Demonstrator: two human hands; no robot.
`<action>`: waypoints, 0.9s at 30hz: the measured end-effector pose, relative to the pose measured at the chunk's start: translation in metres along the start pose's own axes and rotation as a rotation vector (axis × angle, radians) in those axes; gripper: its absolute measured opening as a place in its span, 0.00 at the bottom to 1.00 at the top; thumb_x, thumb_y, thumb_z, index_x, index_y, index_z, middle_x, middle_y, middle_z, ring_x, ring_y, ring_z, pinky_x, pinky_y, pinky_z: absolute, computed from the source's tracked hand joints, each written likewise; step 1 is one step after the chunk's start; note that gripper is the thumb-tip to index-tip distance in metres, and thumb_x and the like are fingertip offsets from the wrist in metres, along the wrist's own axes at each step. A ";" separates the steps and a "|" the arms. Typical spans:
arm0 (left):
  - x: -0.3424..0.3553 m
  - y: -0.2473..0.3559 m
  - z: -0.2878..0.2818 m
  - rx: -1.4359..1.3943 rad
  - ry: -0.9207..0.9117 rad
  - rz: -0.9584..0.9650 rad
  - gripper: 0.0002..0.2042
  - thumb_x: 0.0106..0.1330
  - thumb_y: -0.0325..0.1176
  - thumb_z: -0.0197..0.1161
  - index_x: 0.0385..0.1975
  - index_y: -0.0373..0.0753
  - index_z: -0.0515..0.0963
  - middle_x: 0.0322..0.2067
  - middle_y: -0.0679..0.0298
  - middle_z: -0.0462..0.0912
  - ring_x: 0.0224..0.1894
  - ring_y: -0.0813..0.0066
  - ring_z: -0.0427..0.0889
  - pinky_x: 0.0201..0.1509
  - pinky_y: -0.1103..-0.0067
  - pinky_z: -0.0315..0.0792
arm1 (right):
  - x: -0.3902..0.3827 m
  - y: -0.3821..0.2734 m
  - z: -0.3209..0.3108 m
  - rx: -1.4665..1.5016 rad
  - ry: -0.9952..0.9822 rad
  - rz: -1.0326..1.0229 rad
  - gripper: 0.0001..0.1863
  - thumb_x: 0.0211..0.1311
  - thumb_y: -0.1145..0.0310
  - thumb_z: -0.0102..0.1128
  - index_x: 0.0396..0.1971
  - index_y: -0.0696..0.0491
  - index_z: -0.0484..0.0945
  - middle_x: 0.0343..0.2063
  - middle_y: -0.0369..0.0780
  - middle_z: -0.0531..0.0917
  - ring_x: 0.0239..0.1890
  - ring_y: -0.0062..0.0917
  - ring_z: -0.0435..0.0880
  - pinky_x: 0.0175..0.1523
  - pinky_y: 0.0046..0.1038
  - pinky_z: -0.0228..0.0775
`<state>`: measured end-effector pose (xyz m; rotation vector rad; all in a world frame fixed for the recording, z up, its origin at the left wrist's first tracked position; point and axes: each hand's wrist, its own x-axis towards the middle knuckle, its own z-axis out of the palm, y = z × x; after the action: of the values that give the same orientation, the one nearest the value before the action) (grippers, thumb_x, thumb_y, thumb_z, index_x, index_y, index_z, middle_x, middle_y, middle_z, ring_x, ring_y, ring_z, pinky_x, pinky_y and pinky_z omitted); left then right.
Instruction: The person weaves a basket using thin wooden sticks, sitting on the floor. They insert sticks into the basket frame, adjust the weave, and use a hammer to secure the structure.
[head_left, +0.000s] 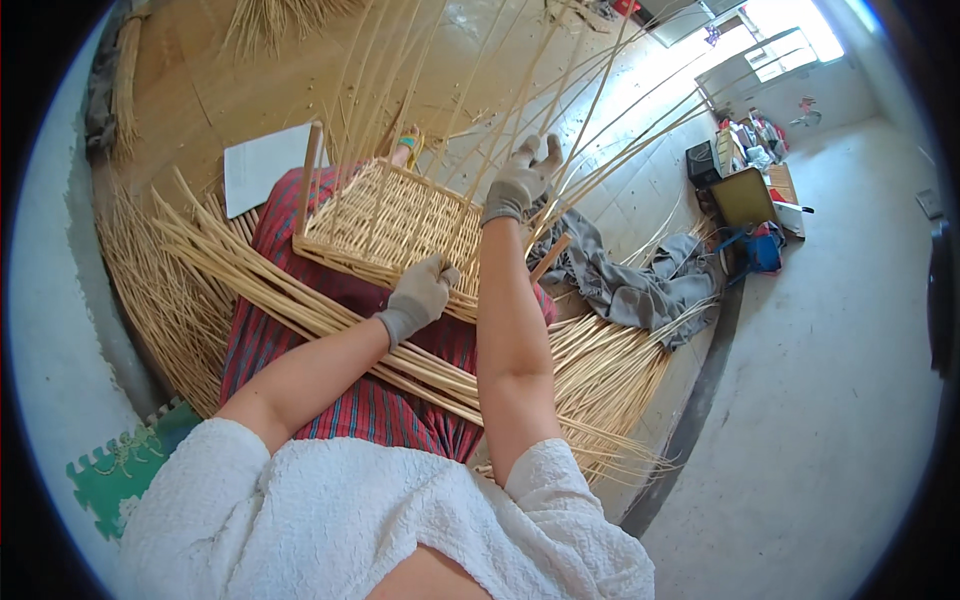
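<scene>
Head view: light, stiff woven basket (385, 222) on lap; left hand (420, 293) clamped on rim at 6 o'clock, right hand (520, 180) pinching springy upright canes (590, 110) at 2 o'clock; best held by rim

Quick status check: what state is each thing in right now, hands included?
Woven basket base: unfinished, resting on lap, stakes sticking up.
Left hand: gloved, pressing the base's near edge.
Right hand: gloved, gripping upright stakes.
Loose wicker rods: lying across lap.
Grey cloth: crumpled on floor.
</scene>
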<state>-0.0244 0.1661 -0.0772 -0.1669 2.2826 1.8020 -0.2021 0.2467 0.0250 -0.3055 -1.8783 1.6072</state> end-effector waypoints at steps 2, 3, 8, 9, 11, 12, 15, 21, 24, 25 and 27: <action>0.001 0.005 0.014 0.039 0.035 -0.016 0.11 0.73 0.36 0.61 0.39 0.33 0.78 0.31 0.48 0.84 0.35 0.51 0.84 0.43 0.65 0.75 | 0.000 0.008 -0.020 -0.059 0.123 -0.323 0.22 0.78 0.51 0.55 0.47 0.58 0.81 0.30 0.37 0.81 0.29 0.22 0.76 0.36 0.24 0.70; 0.003 0.010 0.018 0.054 0.054 -0.053 0.10 0.72 0.36 0.62 0.38 0.33 0.78 0.31 0.49 0.84 0.34 0.53 0.84 0.42 0.65 0.76 | -0.010 0.014 -0.045 -0.060 0.111 -0.334 0.25 0.78 0.46 0.50 0.40 0.55 0.81 0.23 0.34 0.75 0.24 0.21 0.70 0.31 0.25 0.67; -0.001 0.002 -0.002 -0.023 0.053 -0.102 0.04 0.70 0.28 0.66 0.39 0.37 0.79 0.28 0.64 0.82 0.31 0.76 0.77 0.40 0.74 0.75 | -0.083 0.039 -0.180 0.344 0.016 -0.152 0.34 0.75 0.32 0.39 0.24 0.47 0.75 0.12 0.29 0.61 0.14 0.19 0.58 0.22 0.28 0.59; -0.002 -0.001 -0.008 -0.025 0.058 -0.091 0.04 0.69 0.28 0.66 0.39 0.37 0.80 0.29 0.65 0.83 0.31 0.76 0.77 0.41 0.75 0.75 | -0.106 0.024 -0.218 0.671 -0.121 0.102 0.33 0.76 0.32 0.38 0.25 0.46 0.74 0.13 0.29 0.61 0.15 0.19 0.59 0.23 0.29 0.62; -0.005 0.011 -0.001 -0.070 -0.031 -0.061 0.04 0.69 0.28 0.67 0.38 0.37 0.79 0.29 0.66 0.82 0.32 0.77 0.77 0.43 0.77 0.74 | -0.128 0.035 -0.267 0.848 -0.154 0.187 0.31 0.78 0.36 0.38 0.27 0.47 0.73 0.14 0.29 0.60 0.18 0.19 0.61 0.28 0.30 0.68; -0.002 0.003 -0.001 -0.123 -0.058 -0.025 0.05 0.69 0.29 0.68 0.38 0.37 0.79 0.28 0.67 0.81 0.32 0.77 0.77 0.43 0.77 0.75 | -0.135 0.030 -0.273 0.832 -0.018 0.302 0.32 0.76 0.34 0.36 0.26 0.47 0.72 0.14 0.29 0.58 0.17 0.18 0.60 0.28 0.30 0.67; -0.005 0.014 -0.008 -0.295 -0.179 -0.057 0.16 0.65 0.43 0.76 0.32 0.39 0.78 0.22 0.68 0.77 0.23 0.77 0.74 0.30 0.76 0.74 | -0.120 0.019 -0.278 0.801 0.213 0.554 0.35 0.76 0.32 0.32 0.24 0.46 0.72 0.14 0.28 0.54 0.17 0.19 0.56 0.28 0.31 0.65; -0.010 0.044 -0.005 0.014 -0.010 -0.184 0.27 0.57 0.56 0.79 0.26 0.41 0.71 0.16 0.65 0.74 0.10 0.74 0.68 0.11 0.71 0.67 | -0.142 0.004 -0.269 0.845 -0.040 0.345 0.36 0.76 0.33 0.34 0.26 0.50 0.75 0.14 0.30 0.58 0.17 0.23 0.61 0.30 0.36 0.69; -0.020 0.049 -0.013 0.005 -0.120 -0.191 0.27 0.59 0.56 0.77 0.37 0.37 0.74 0.20 0.62 0.78 0.14 0.74 0.75 0.15 0.72 0.71 | -0.140 -0.004 -0.275 0.776 0.065 0.436 0.36 0.76 0.33 0.36 0.35 0.53 0.80 0.19 0.33 0.71 0.24 0.27 0.74 0.39 0.38 0.76; -0.026 0.050 -0.020 -0.037 -0.170 -0.187 0.28 0.59 0.55 0.77 0.40 0.37 0.74 0.22 0.62 0.78 0.15 0.75 0.75 0.15 0.73 0.70 | -0.137 -0.005 -0.277 0.699 0.142 0.533 0.37 0.76 0.33 0.36 0.38 0.53 0.81 0.21 0.34 0.75 0.26 0.29 0.77 0.41 0.39 0.77; -0.035 0.058 -0.040 0.058 -0.280 -0.145 0.31 0.62 0.49 0.76 0.59 0.39 0.72 0.31 0.60 0.80 0.24 0.75 0.81 0.25 0.71 0.77 | -0.133 -0.003 -0.288 0.338 0.129 0.694 0.29 0.80 0.44 0.45 0.51 0.56 0.81 0.34 0.39 0.86 0.35 0.28 0.85 0.47 0.34 0.80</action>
<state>-0.0083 0.1389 -0.0051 -0.0635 2.0674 1.5762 0.0728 0.4021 -0.0003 -0.9612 -1.4344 2.2482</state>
